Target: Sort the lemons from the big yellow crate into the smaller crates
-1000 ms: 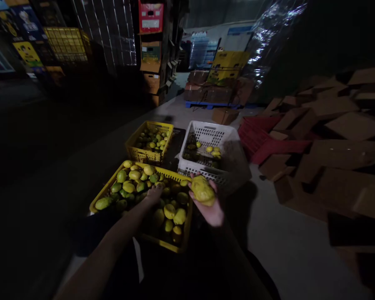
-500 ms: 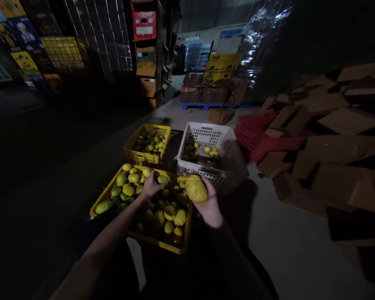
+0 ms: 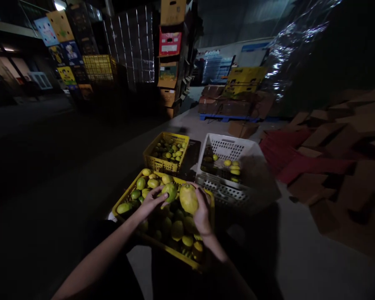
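My left hand (image 3: 151, 203) grips a greenish lemon (image 3: 169, 192), the thumb pressed on its near side. My right hand (image 3: 203, 214) is wrapped round the right side of a large yellow lemon (image 3: 188, 199). The two fruits are held side by side, over the near yellow crate (image 3: 171, 248), which is full of yellow and green lemons. Behind it stands a second yellow crate (image 3: 161, 166) with more lemons inside. To its right is a white crate (image 3: 226, 183) with several lemons at the bottom, partly in shadow.
Flattened cardboard (image 3: 334, 208) and red crates (image 3: 295, 160) are heaped at the right. Farther back are a tall stack of cartons (image 3: 168, 73), a blue pallet (image 3: 226, 118) with boxes, and a loose carton (image 3: 243, 129). The area is dimly lit.
My left hand has lifted a greenish lemon from the near crate and brought it beside the large one. My right hand has turned the large lemon more upright. The view has shifted left.
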The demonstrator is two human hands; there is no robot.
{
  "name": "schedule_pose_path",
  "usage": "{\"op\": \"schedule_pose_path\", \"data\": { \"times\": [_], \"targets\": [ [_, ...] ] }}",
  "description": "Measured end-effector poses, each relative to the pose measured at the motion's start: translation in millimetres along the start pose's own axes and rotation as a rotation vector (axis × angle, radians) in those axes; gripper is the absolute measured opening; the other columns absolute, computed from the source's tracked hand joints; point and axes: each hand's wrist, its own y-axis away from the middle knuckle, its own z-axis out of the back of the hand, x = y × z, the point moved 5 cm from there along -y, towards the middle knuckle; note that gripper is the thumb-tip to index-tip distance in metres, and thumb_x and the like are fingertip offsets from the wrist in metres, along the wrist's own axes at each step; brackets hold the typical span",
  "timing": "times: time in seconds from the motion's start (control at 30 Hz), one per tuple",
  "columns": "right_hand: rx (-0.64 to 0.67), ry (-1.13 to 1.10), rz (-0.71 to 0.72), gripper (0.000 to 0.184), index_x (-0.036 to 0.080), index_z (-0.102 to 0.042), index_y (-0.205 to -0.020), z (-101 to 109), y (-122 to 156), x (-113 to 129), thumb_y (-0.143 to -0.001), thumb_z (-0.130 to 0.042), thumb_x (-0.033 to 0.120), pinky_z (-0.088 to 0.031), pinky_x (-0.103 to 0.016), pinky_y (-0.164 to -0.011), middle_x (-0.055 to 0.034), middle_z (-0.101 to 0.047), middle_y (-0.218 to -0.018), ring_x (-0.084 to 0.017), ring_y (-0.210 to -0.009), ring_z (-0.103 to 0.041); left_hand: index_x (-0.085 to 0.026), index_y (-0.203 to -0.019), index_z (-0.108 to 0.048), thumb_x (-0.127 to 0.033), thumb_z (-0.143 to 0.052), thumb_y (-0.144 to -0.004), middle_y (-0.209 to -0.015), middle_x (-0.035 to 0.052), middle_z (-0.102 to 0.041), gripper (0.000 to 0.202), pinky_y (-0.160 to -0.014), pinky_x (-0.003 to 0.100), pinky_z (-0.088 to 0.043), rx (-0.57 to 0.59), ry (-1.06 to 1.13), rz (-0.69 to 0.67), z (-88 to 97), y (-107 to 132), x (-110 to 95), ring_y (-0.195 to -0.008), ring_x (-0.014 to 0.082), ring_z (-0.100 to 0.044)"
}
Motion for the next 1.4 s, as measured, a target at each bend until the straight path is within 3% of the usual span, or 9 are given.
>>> {"op": "schedule_pose_path", "data": {
  "times": [0.1,0.2,0.43,0.7,0.83,0.97,1.07,1.23,1.4],
  "targets": [
    [-0.058,-0.033,0.01,0.03,0.025,-0.076,-0.093,-14.0,0.6,-1.7,-0.088,-0.055,0.047,-0.05,-0.043,-0.096,-0.0064,-0.075,-0.101,-0.026,-0.101,-0.067,-0.015,-0.117,-0.068,-0.061,-0.087,-0.055,-0.114,0.0148,-0.071,0.079,-0.091,0.045,-0.055,0.0,-0.046,-0.022,8.6,-0.2,0.1,-0.104,0.0317,-0.068],
    [-0.033,-0.059,0.026,0.03,0.024,-0.076,-0.091,-22.2,-2.3,-8.2,-0.086,-0.057,0.046,-0.05,-0.045,-0.096,-0.007,-0.076,-0.1,-0.028,-0.098,-0.067,-0.014,-0.11,-0.072,-0.052,-0.088,-0.056,-0.114,0.0149,-0.072,0.069,-0.1,0.048,-0.05,-0.008,-0.198,-0.139,18.3,-2.3,-11.8,-0.113,0.0365,-0.064],
    [0.125,0.009,0.024,0.026,0.028,-0.076,-0.104,-31.9,-0.8,-12.2,-0.088,-0.062,0.043,-0.042,-0.049,-0.108,-0.0061,-0.074,-0.111,-0.029,-0.11,-0.063,-0.02,-0.112,-0.075,-0.045,-0.088,-0.062,-0.113,0.0114,-0.068,0.057,-0.107,0.046,-0.044,-0.051,-0.517,-0.44,28.5,10.4,-36.7,-0.111,0.0301,-0.061],
    [0.163,0.013,0.089,0.024,0.029,-0.076,-0.104,-36.7,-1.7,-0.5,-0.088,-0.061,0.04,-0.046,-0.046,-0.105,-0.005,-0.074,-0.109,-0.027,-0.108,-0.064,-0.021,-0.112,-0.074,-0.049,-0.087,-0.063,-0.11,0.0102,-0.067,0.059,-0.105,0.042,-0.044,-0.087,-0.535,-0.458,26.2,14.9,-38.5,-0.109,0.0277,-0.06],
    [0.076,-0.094,-0.016,0.025,0.024,-0.076,-0.096,-35.6,-7.1,-14.1,-0.083,-0.064,0.041,-0.047,-0.043,-0.103,-0.0052,-0.074,-0.101,-0.026,-0.104,-0.065,-0.017,-0.107,-0.072,-0.058,-0.084,-0.062,-0.11,0.0109,-0.069,0.062,-0.094,0.041,-0.051,-0.094,-0.367,-0.274,26.6,7.3,-27.1,-0.104,0.0281,-0.064],
    [-0.101,-0.493,-0.404,0.017,0.026,-0.07,-0.087,-36.7,-6.3,-51.0,-0.075,-0.07,0.038,-0.052,-0.034,-0.096,0.001,-0.074,-0.093,-0.019,-0.1,-0.066,-0.018,-0.105,-0.066,-0.075,-0.068,-0.069,-0.084,0.0074,-0.071,0.067,-0.067,0.036,-0.054,0.022,-0.153,0.021,15.6,-1.4,0.4,-0.072,0.0234,-0.068],
    [-0.167,-0.66,-0.636,0.009,0.027,-0.066,-0.082,-39.3,-1.7,-65.3,-0.074,-0.07,0.03,-0.057,-0.029,-0.083,0.0031,-0.074,-0.087,-0.016,-0.09,-0.067,-0.017,-0.096,-0.062,-0.072,-0.061,-0.078,-0.066,0.0027,-0.065,0.057,-0.061,0.032,-0.049,0.052,-0.107,0.123,7.9,-7.0,12.7,-0.056,0.0183,-0.064],
    [-0.052,-0.723,-0.848,0.006,0.023,-0.065,-0.078,-44.1,4.4,-59.4,-0.077,-0.068,0.029,-0.056,-0.029,-0.062,0.0014,-0.072,-0.076,-0.017,-0.07,-0.066,-0.014,-0.08,-0.063,-0.063,-0.037,-0.096,-0.055,0.0011,-0.056,0.058,-0.055,0.024,-0.039,-0.006,-0.041,0.225,3.7,-17.6,17.5,-0.053,0.0133,-0.058],
    [0.03,-0.621,-0.953,0.016,0.021,-0.065,-0.084,-41.0,11.0,-55.0,-0.084,-0.064,0.036,-0.052,-0.029,-0.056,-0.0024,-0.073,-0.075,-0.018,-0.064,-0.065,-0.017,-0.083,-0.065,-0.067,-0.047,-0.09,-0.057,0.0027,-0.056,0.053,-0.05,0.025,-0.037,0.0,0.076,0.29,0.4,-22.6,21.8,-0.057,0.0164,-0.058]
  ]
}}
